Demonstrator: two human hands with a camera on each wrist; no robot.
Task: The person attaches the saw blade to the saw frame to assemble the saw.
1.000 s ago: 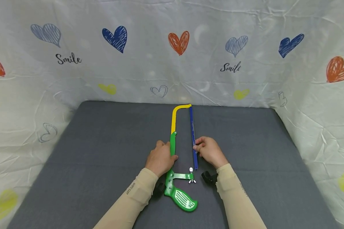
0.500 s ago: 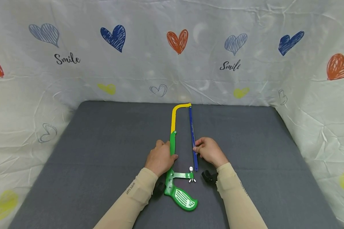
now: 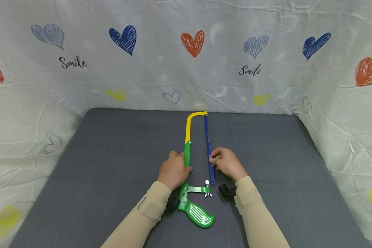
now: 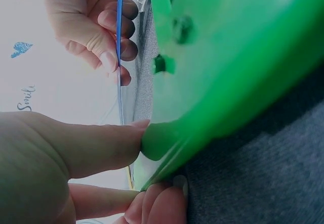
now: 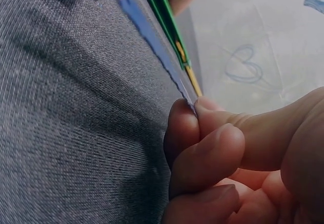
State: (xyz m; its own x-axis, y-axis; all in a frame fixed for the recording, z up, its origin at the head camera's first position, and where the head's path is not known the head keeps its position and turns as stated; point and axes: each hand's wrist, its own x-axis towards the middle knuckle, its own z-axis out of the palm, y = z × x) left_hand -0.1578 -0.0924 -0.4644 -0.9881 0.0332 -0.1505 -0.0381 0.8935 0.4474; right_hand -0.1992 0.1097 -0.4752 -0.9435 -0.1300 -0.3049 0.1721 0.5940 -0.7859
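Observation:
A hacksaw frame, green (image 3: pixel 187 155) with a yellow front arm (image 3: pixel 188 129), lies on the grey table. My left hand (image 3: pixel 172 171) grips its green bar, thumb on one side and fingers on the other, as the left wrist view shows. Between thumb and fingertips my right hand (image 3: pixel 228 163) pinches the blue saw blade (image 3: pixel 208 137). The blade's far end meets the tip of the yellow arm; whether it is hooked there is too small to tell. Its near end lies apart from the blade holder with a wing nut (image 3: pixel 207 188). The green handle (image 3: pixel 199 215) points toward me.
The grey cloth-covered table (image 3: pixel 127 148) spreads to both sides of the saw. Behind it hangs a white sheet (image 3: pixel 155 69) printed with hearts and words. A black wrist-worn device (image 3: pixel 226 191) sits under the right sleeve.
Both hands keep their hold on the frame and the blade. The blade's near end has shifted only very slightly.

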